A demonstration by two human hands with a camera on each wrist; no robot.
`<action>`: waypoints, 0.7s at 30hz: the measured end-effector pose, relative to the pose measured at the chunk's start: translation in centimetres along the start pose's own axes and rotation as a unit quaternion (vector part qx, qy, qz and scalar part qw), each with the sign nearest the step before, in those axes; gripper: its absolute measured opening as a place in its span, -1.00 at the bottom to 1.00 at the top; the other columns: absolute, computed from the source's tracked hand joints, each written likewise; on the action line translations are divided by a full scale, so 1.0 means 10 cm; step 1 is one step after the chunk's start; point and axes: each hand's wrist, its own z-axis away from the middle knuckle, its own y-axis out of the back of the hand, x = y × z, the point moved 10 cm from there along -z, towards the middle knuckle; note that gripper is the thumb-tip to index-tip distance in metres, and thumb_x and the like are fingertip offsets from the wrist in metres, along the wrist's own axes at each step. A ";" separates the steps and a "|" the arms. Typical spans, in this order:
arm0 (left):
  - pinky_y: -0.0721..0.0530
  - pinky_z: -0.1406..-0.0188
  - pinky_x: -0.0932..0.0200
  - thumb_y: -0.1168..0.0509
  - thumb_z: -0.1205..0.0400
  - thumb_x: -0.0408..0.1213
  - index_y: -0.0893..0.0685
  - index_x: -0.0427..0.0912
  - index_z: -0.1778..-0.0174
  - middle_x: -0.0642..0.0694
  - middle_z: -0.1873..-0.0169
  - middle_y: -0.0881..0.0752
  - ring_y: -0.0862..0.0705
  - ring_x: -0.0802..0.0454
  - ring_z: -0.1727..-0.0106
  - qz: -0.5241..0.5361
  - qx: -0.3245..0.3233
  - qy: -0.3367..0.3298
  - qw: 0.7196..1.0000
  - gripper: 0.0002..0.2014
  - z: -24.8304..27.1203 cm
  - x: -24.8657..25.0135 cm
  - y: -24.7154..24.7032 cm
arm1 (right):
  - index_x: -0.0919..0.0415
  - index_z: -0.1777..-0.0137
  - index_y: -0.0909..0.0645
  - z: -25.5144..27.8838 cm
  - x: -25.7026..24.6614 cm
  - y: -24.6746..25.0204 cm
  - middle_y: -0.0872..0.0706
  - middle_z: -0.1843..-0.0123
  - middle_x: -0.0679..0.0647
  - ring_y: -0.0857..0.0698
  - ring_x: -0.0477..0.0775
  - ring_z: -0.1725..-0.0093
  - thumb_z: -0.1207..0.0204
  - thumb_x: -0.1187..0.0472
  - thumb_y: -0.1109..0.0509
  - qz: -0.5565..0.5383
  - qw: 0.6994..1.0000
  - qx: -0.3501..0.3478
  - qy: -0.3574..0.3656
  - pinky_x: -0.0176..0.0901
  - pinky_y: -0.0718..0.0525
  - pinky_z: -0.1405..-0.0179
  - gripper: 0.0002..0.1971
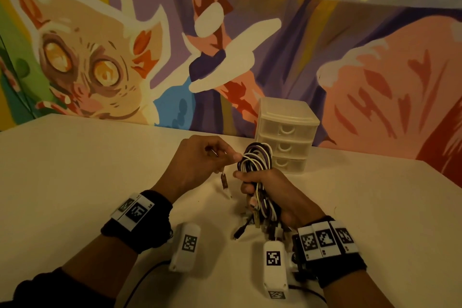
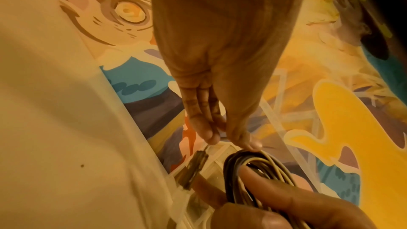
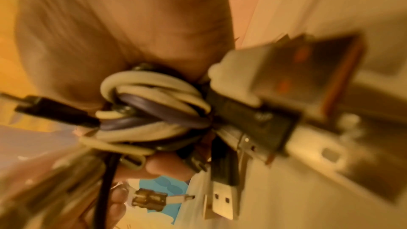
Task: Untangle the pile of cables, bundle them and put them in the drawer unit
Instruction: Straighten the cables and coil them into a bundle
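My right hand point(image 1: 252, 184) grips a folded bundle of white, purple and black cables point(image 1: 257, 160) upright above the table; its loops stick up and its plugs point(image 1: 250, 222) hang below my fist. In the right wrist view the cables point(image 3: 154, 111) and several USB plugs point(image 3: 222, 199) crowd the palm. My left hand point(image 1: 225, 157) pinches a thin white cable point(image 1: 226, 189) whose brown-wrapped end dangles beside the bundle point(image 2: 253, 164); the same end point(image 2: 193, 168) shows in the left wrist view under the left fingertips point(image 2: 209, 137). The translucent drawer unit point(image 1: 287, 132) stands just behind, all three drawers closed.
A white table point(image 1: 75, 170) runs to a painted mural wall. Two white tagged camera pods point(image 1: 186, 245) point(image 1: 275, 267) hang under my wrists near the front edge. Bare tabletop lies to the left and right of my hands.
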 end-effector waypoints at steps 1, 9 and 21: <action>-0.72 0.25 0.47 -0.59 -0.55 0.13 -0.88 0.05 0.10 0.19 0.37 -0.84 -0.84 0.12 0.32 -0.001 0.002 0.001 1.000 -0.76 0.00 0.00 0.00 | 0.41 -0.28 -0.74 -0.01 0.00 0.01 -0.59 0.40 0.05 -0.56 -0.01 0.56 -0.69 0.23 -0.52 0.013 1.000 0.004 0.005 -0.19 -0.57 0.55 -0.72; -0.70 0.31 0.34 -0.41 -0.77 -0.04 -0.80 -0.15 -0.04 0.06 0.42 -0.79 -0.74 0.18 0.42 0.047 -0.070 0.014 0.996 -0.77 0.00 0.04 -0.21 | 0.29 0.02 -0.81 0.04 -0.04 -0.07 -0.56 0.38 0.09 -0.51 -0.01 0.48 -0.48 0.28 -0.71 0.063 0.997 -0.035 0.019 -0.18 -0.58 0.52 -0.84; -0.67 0.15 0.36 -0.59 -0.64 -0.09 -0.67 0.12 -0.26 0.06 0.21 -0.84 -0.80 0.12 0.16 0.025 -0.143 -0.029 0.989 -0.67 0.06 0.16 -0.24 | 0.31 0.16 -0.81 0.05 0.02 0.01 -0.74 0.28 0.23 -0.71 0.13 0.45 -0.40 0.23 -0.71 0.126 0.992 -0.005 -0.014 -0.04 -0.71 0.32 -0.83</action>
